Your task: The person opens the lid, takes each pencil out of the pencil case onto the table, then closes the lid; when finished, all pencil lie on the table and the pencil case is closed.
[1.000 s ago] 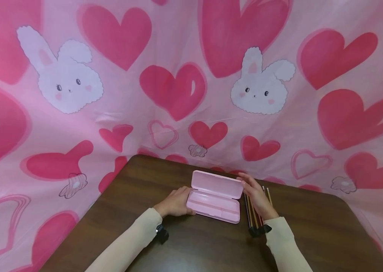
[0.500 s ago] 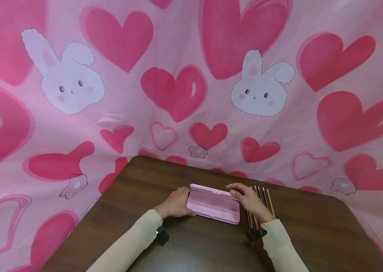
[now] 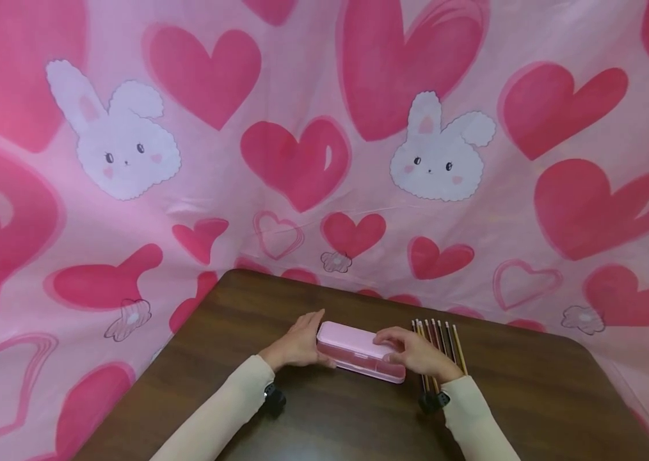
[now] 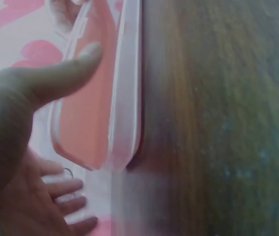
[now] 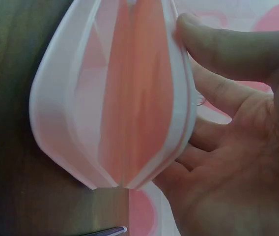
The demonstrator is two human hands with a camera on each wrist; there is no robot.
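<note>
From the head view, a pink pencil case (image 3: 360, 351) lies closed on the brown desk (image 3: 532, 397), a row of pencils (image 3: 440, 336) just beside its right end, partly hidden by the right hand (image 3: 416, 352). That hand's grip curls over the lid; the left hand (image 3: 297, 347) rests at the left end, fingers fairly straight. A heart-and-bunny cloth (image 3: 301, 147) hangs behind.

The left wrist view shows the left thumb (image 4: 66, 73) along the case's edge, fingers spread.

The right wrist view shows the right thumb (image 5: 218, 46) pressing the case's rim and one pencil tip (image 5: 107, 231) below.
</note>
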